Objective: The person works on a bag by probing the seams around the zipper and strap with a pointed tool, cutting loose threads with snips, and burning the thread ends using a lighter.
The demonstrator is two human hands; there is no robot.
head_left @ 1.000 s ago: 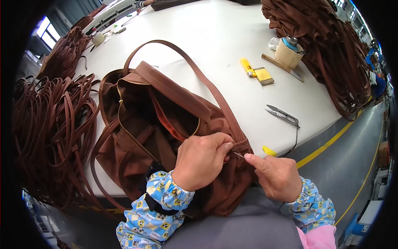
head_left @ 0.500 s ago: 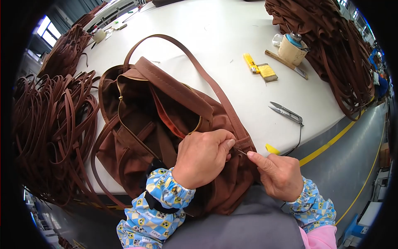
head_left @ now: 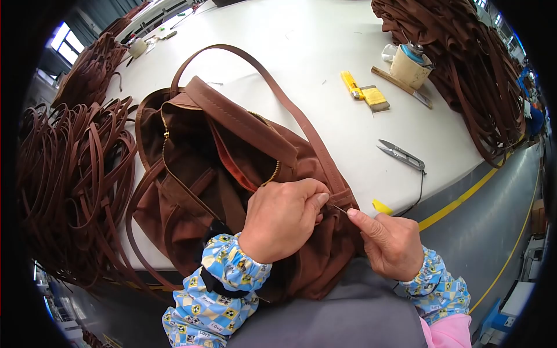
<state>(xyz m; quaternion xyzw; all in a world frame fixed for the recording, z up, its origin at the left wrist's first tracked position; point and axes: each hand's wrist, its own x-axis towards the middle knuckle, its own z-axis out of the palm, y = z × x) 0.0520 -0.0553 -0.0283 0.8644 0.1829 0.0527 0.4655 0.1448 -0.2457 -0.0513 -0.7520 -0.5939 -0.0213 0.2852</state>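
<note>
A brown bag [head_left: 261, 133] lies unzipped across the table edge, its strap looping up behind the opening. My left hand [head_left: 283, 217] is closed on the bag's side, thumb and fingers pinching the fabric near the strap's stitched end. Just to the right, my right hand [head_left: 390, 240] is closed around a thin needle-like tool [head_left: 340, 209], whose tip points at the strap end beside my left thumb. The exact tip contact is too small to make out. An orange-red edge shows inside the bag.
On the white table [head_left: 301, 52] lie thread snips [head_left: 401, 155], a yellow lighter [head_left: 351, 84], a thread card [head_left: 376, 98], a wooden-handled tool [head_left: 400, 86] and a pot [head_left: 409, 66]. Piles of brown straps [head_left: 75, 185] and brown bags [head_left: 452, 58] flank it.
The table items and bag have shifted slightly in view. Both hands stay at the strap end, with the right hand's thin tool at a slightly different angle.
</note>
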